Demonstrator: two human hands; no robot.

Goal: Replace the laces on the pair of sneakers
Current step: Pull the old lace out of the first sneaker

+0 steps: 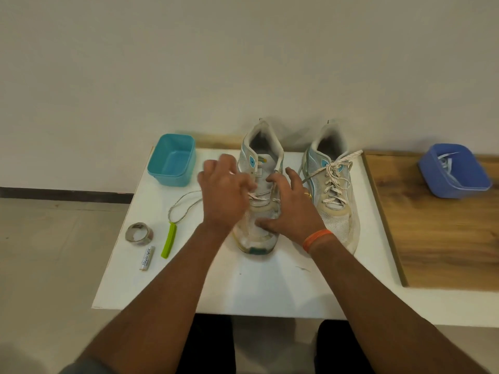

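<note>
On left sneaker [259, 190]: right hand [290, 209] rests spread; blurred left hand [224, 190] maybe pinching lace [186, 206].

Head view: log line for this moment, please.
left sneaker: partly unlaced | left hand: on lace, blurred | right hand: steadies it | right sneaker: laced

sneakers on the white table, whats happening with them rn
A person is working on the left sneaker with both hands. The left hand is at its laces, blurred, so the grip is unclear; the right hand rests spread on the toe and side. Its lace is partly out, trailing left in a loop across the table. The right sneaker beside it is fully laced and untouched. A teal tub sits behind, empty.
</note>
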